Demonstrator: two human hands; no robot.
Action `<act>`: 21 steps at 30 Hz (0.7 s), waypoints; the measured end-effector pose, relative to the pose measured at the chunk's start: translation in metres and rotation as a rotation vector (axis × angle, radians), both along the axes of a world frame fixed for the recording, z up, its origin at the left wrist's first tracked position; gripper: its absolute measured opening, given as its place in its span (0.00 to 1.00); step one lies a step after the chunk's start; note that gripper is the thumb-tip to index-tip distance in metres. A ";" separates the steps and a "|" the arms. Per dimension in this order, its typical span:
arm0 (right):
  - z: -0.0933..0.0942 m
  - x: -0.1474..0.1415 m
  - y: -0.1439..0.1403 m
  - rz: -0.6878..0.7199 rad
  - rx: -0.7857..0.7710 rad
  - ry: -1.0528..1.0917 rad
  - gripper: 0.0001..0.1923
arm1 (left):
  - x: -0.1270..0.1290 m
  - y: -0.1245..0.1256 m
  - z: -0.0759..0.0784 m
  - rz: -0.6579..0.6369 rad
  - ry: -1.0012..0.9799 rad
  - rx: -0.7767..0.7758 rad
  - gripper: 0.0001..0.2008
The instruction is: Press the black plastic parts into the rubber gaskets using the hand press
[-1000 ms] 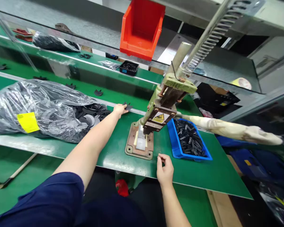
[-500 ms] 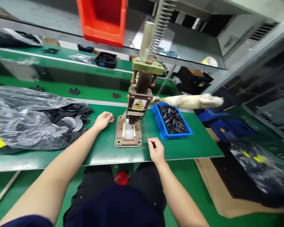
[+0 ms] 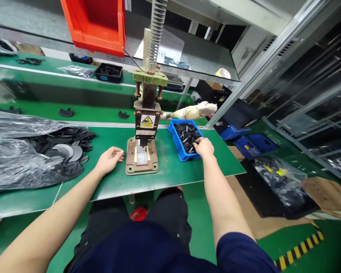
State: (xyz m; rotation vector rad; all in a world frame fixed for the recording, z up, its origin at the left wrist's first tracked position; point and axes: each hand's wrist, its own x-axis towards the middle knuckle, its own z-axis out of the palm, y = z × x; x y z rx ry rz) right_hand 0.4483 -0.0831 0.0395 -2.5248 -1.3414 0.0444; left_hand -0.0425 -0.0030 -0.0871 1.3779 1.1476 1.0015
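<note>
My left hand (image 3: 110, 161) rests on the green tabletop beside the press, its fingers curled together with nothing visible in them. My right hand (image 3: 204, 146) is at the near right corner of a blue bin (image 3: 183, 156), fingertips bent down among small black plastic parts (image 3: 186, 132). Whatever those fingers pinch is hidden. Between my hands stands a hand press (image 3: 146, 121) with a warning label, a tall spring and a cloth-wrapped lever (image 3: 194, 111). A pale block (image 3: 142, 156) sits on its base plate (image 3: 128, 161), under the ram.
To the left, a clear plastic bag (image 3: 14, 159) spills flat black curved pieces (image 3: 71, 151). A red bin (image 3: 98, 34) hangs over the back shelf. Beyond the table rail lie a few black pieces (image 3: 66, 112) and a black tray (image 3: 109, 79). Blue containers (image 3: 254, 146) stand right.
My right hand has moved from the tabletop beside the press, rightward and forward, into the blue bin. My left hand stays left of the press, slightly nearer me. The view has turned right.
</note>
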 end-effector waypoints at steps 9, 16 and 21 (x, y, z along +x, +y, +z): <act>0.005 -0.010 0.022 -0.014 -0.019 0.108 0.24 | 0.001 -0.002 0.000 -0.015 0.003 0.027 0.29; 0.020 -0.046 -0.003 0.070 0.452 0.346 0.21 | 0.000 0.000 0.004 0.009 -0.065 0.036 0.28; -0.014 -0.137 -0.056 0.389 0.644 0.701 0.19 | 0.005 -0.024 0.025 0.182 -0.134 0.074 0.24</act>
